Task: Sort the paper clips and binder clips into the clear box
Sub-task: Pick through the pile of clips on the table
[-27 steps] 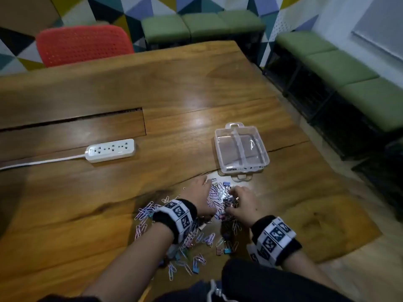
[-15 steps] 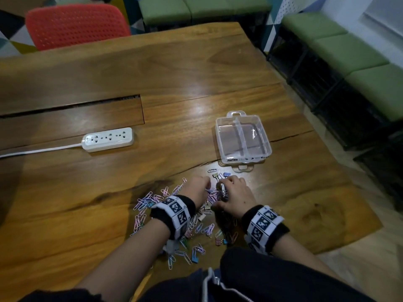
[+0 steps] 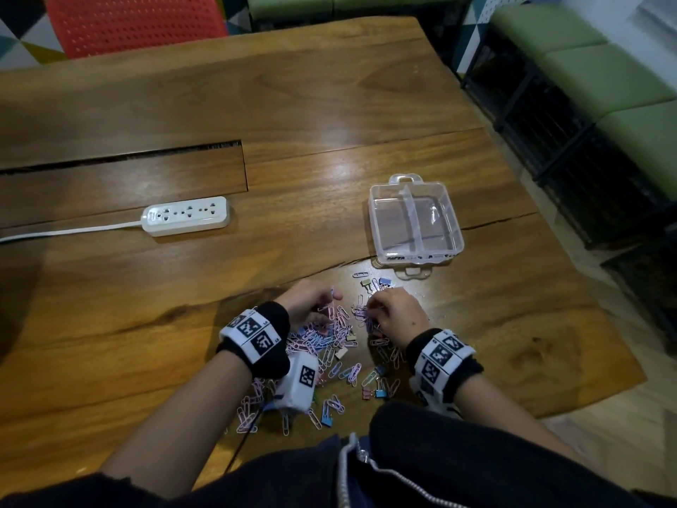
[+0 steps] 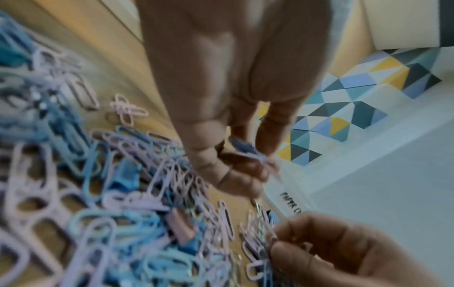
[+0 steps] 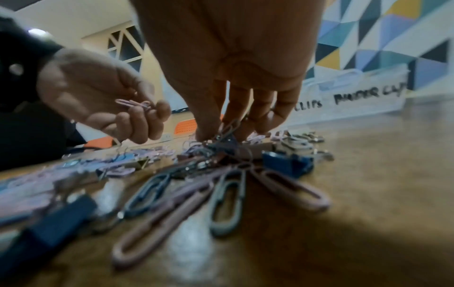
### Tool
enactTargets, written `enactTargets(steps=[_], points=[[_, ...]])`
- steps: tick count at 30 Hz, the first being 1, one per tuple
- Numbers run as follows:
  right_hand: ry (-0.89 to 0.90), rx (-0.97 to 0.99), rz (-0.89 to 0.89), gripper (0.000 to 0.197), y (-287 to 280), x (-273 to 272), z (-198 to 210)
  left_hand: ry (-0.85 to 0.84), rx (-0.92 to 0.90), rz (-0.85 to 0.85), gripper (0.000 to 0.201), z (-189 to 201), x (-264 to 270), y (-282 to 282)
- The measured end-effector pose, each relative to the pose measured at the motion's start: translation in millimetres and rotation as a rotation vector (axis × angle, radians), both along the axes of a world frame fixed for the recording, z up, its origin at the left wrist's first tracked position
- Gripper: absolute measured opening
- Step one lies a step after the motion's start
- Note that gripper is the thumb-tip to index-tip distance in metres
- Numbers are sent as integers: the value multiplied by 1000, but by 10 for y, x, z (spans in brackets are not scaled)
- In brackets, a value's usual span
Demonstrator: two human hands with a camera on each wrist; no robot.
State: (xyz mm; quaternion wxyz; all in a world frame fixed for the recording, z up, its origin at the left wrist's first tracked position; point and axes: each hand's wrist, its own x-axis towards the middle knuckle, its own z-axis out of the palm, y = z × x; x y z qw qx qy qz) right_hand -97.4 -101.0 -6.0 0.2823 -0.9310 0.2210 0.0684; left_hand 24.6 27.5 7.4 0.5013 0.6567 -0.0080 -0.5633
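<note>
A heap of pastel paper clips (image 3: 331, 331) mixed with small binder clips (image 3: 381, 392) lies on the wooden table (image 3: 110, 324) near its front edge. My left hand (image 3: 326, 300) hovers just over the heap's far left and pinches a few pink and blue paper clips (image 5: 132, 103), also in the left wrist view (image 4: 245, 149). My right hand (image 3: 373, 308) presses down into the heap and pinches a tangled bunch of paper clips (image 5: 227, 132). The clear box (image 3: 454, 229) sits just beyond the heap, lid off, with two compartments that look empty.
A white power strip (image 3: 187, 216) with its cord lies to the far left. A long slot (image 3: 121, 159) cuts the tabletop behind it. The table's right edge drops off past the box. A red chair (image 3: 135, 23) and green benches (image 3: 604, 78) stand around.
My head has tilted down, so the scene sits higher in view. The two hands have drawn slightly apart, and the left hand has come up off the heap with clips in its fingers.
</note>
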Motion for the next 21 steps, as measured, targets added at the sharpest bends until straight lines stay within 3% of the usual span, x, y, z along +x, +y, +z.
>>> enactTargets(steps=[3, 5, 9, 12, 15, 16, 19, 21], points=[[-77, 262, -208, 10, -53, -14, -1, 100, -92, 235, 22, -32, -72, -77], [-122, 422, -355, 6, -94, -42, 11, 103, -110, 244, 25, -54, -94, -145], [-204, 744, -553, 16, -242, -154, 86, -232, 157, -103, 20, -76, -171, -301], [-199, 1020, -645, 21, -324, -224, 105, -575, 214, -176, 16, -87, -243, -404], [-180, 1067, -679, 22, -329, -247, 125, -813, 236, -426, 59, -106, -207, -479], [-167, 1077, -693, 22, -317, -251, 140, -848, 255, -494, 60, -94, -186, -493], [-173, 1135, -739, 25, -307, -263, 147, -955, 297, -592, 25, -86, -139, -500], [-206, 1139, -754, 28, -335, -264, 109, -1032, 331, -623, 20, -96, -144, -479]])
